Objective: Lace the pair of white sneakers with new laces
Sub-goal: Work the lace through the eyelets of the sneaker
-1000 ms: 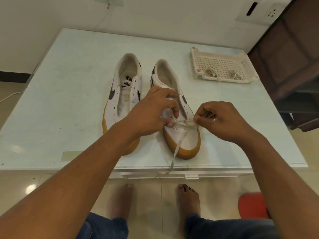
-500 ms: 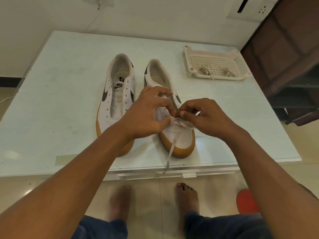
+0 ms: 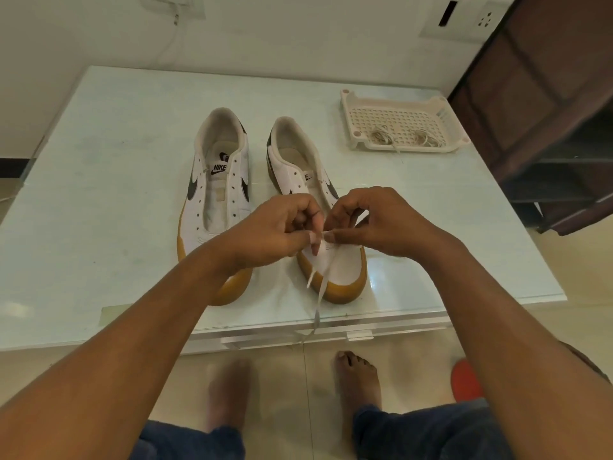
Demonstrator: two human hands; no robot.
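Now we pinch the lace [image 3: 321, 287] between both thumbs and forefingers, our left hand [image 3: 275, 234] and right hand [image 3: 381, 224] meeting over the sneaker [image 3: 345, 270] near its lowest eyelets, probably to feed a tip through. Loose tails hang past the table [image 3: 99, 161] edge. The other sneaker [image 3: 215, 194] lies unlaced beside it, tongue reading NIKE

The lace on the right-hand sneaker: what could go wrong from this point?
1. One end of the lace hangs over the table edge while the other looks far shorter, so the ends may finish uneven.
2. The left hand and right hand pinch it only near the toe of the right-hand sneaker; a snag on the hanging end might pull it from the eyelets.
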